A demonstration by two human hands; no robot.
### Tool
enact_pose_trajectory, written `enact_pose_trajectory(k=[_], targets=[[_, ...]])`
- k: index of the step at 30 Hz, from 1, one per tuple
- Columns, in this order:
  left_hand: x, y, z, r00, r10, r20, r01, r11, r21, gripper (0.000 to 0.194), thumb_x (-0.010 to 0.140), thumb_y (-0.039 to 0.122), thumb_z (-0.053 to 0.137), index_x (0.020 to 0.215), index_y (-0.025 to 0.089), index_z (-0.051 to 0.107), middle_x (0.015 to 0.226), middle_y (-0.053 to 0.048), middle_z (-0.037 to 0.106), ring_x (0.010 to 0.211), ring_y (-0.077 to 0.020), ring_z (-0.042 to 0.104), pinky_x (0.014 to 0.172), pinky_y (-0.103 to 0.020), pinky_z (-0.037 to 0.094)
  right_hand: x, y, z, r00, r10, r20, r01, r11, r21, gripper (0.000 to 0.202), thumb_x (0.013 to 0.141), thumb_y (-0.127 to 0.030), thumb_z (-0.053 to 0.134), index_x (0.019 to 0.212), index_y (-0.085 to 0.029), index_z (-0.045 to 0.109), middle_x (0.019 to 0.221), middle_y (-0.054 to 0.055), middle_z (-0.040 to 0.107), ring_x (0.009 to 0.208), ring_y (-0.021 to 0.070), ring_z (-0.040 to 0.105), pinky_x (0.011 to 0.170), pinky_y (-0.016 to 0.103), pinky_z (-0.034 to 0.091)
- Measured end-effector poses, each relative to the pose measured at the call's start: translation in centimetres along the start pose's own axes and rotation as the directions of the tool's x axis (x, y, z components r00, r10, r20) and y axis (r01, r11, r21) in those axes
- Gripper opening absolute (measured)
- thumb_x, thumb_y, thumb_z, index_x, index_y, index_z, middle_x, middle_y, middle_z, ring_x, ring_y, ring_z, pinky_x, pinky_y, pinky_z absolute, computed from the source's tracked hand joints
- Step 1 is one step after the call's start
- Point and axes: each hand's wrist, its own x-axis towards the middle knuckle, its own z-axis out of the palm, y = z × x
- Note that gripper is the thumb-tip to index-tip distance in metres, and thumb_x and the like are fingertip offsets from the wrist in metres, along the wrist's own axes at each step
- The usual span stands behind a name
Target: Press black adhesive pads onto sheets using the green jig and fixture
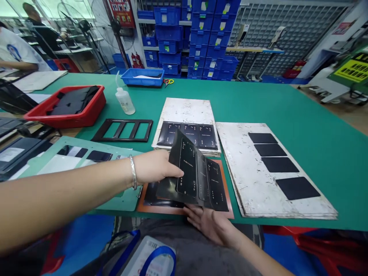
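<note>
My left hand, with a silver bracelet at the wrist, grips a glossy black sheet printed with small white marks. The sheet is lifted and bent above an orange-brown board at the table's front edge. My right hand is under the sheet's lower edge, palm up with fingers spread. More black film lies on the board below. Just behind, a similar printed black sheet rests on a stack of worn white boards.
Right, a white board stack carries several black rectangles. Left are a green template, a black frame, a red bin and a bottle. Farther back sit a blue tray and scissors. A person sits far left.
</note>
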Motion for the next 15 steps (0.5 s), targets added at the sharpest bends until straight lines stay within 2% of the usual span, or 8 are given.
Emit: enact_pose_trajectory(k=[2,3,7,9,11,13,15], targets=[[-0.5,1.8,0.1,0.999,-0.024,0.047,0.022,0.999,0.043,0.017,0.052,0.020,0.075,0.069,0.016,0.071,0.063,-0.003,0.069,0.062,-0.0224,0.064,0.053,-0.027,0.047,-0.4,0.3,-0.3,0.982,-0.020,-0.190,0.034,0.997,0.069,0.083,0.081,-0.067,-0.006,0.138,-0.023,0.036,0.139,0.012,0.042,0.127,0.0236,0.040,0.100,0.047,0.035],[-0.7,2.5,0.0,0.999,-0.029,0.040,0.027,0.998,0.049,0.016,0.054,0.019,0.074,0.068,0.016,0.071,0.062,-0.003,0.068,0.062,-0.0228,0.065,0.053,-0.027,0.047,-0.6,0.2,-0.5,0.957,-0.025,-0.288,0.062,0.990,0.123,0.081,0.083,-0.064,-0.006,0.136,-0.022,0.039,0.135,0.012,0.047,0.123,0.0246,0.045,0.098,0.049,0.037],[-1.5,5.2,-0.6,0.998,-0.044,0.037,0.043,0.999,0.030,0.011,0.059,0.018,0.071,0.069,0.013,0.071,0.066,-0.008,0.069,0.066,-0.0261,0.066,0.057,-0.033,0.050,-1.7,-1.8,-2.2,0.808,-0.019,-0.588,0.259,0.909,0.327,0.051,0.090,-0.053,0.021,0.117,-0.028,0.055,0.119,0.006,0.062,0.107,0.0240,0.059,0.093,0.049,0.043],[-1.2,6.2,-1.4,0.999,-0.029,0.026,0.028,0.999,0.021,0.010,0.060,0.016,0.070,0.069,0.011,0.071,0.068,-0.010,0.069,0.066,-0.0267,0.066,0.057,-0.034,0.051,-1.8,-3.4,-3.8,0.742,-0.018,-0.671,0.328,0.882,0.339,0.034,0.087,-0.046,0.038,0.103,-0.028,0.062,0.106,0.003,0.068,0.094,0.0216,0.064,0.087,0.044,0.048],[0.2,6.5,-2.6,1.000,0.000,-0.023,0.000,1.000,0.031,0.011,0.059,0.016,0.070,0.068,0.011,0.071,0.067,-0.010,0.069,0.064,-0.0257,0.066,0.057,-0.034,0.051,-1.3,-5.5,-6.2,0.702,-0.052,-0.710,0.350,0.894,0.280,0.022,0.082,-0.039,0.051,0.093,-0.025,0.064,0.090,0.002,0.071,0.077,0.0192,0.066,0.077,0.039,0.052],[2.7,6.2,-4.3,0.994,0.051,-0.100,-0.045,0.997,0.066,0.013,0.057,0.017,0.073,0.068,0.010,0.069,0.064,-0.009,0.069,0.062,-0.0237,0.065,0.057,-0.033,0.050,0.0,-7.8,-9.2,0.679,-0.123,-0.724,0.341,0.926,0.163,0.020,0.076,-0.036,0.061,0.090,-0.022,0.063,0.081,0.002,0.069,0.066,0.0169,0.063,0.066,0.033,0.051],[6.1,5.4,-6.1,0.973,0.136,-0.187,-0.112,0.985,0.134,0.016,0.059,0.020,0.075,0.068,0.009,0.068,0.067,-0.010,0.069,0.062,-0.0213,0.064,0.061,-0.032,0.050,2.2,-10.3,-12.3,0.650,-0.192,-0.735,0.279,0.960,-0.005,0.024,0.071,-0.038,0.066,0.085,-0.019,0.060,0.075,0.002,0.066,0.062,0.0148,0.060,0.059,0.029,0.049]])
